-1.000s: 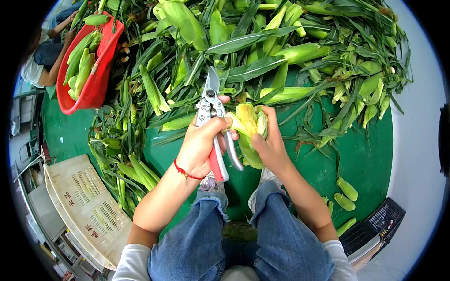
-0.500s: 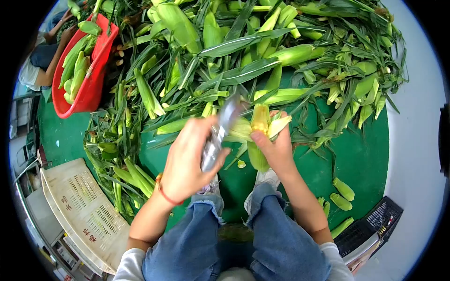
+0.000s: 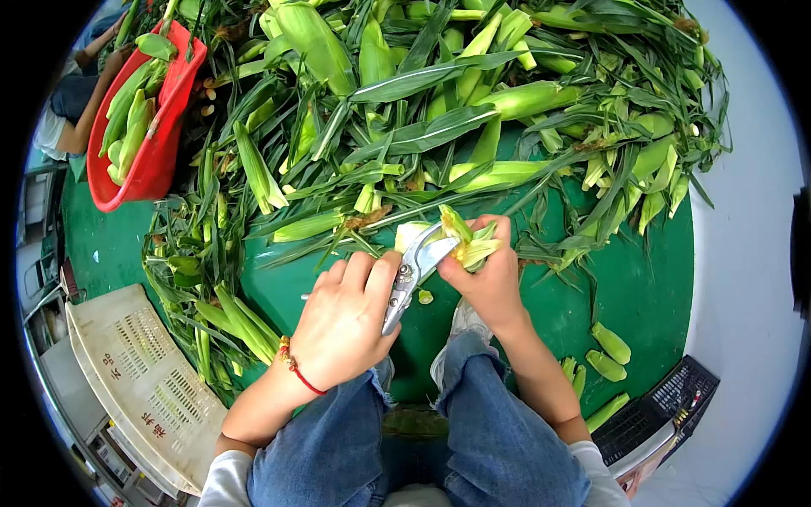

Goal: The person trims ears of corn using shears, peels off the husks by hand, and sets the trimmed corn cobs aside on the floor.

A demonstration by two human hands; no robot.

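My left hand [image 3: 351, 317], with a red cord bracelet at its wrist, is closed round the handles of metal pruning shears [image 3: 407, 275]. The shears' blades point up and right and lie against an ear of corn [image 3: 477, 251]. That ear, its pale green husk peeled partly apart at the top, is gripped in my right hand [image 3: 492, 287]. Whether the blades have cut into it I cannot tell. A small round cut piece [image 3: 425, 297] lies on the green floor just below the shears.
A big heap of corn ears and leaves [image 3: 405, 76] spreads ahead. At upper left a red tub [image 3: 160, 169] holds several ears, near another person's arm [image 3: 89, 127]. Trimmed ears [image 3: 610, 342] lie at right by a black crate [image 3: 659, 414]. A cream crate [image 3: 139, 372] stands at left.
The shears, blurred and raised before, have come down and right onto the ear. My right hand has tilted the ear, so its yellow kernels no longer show.
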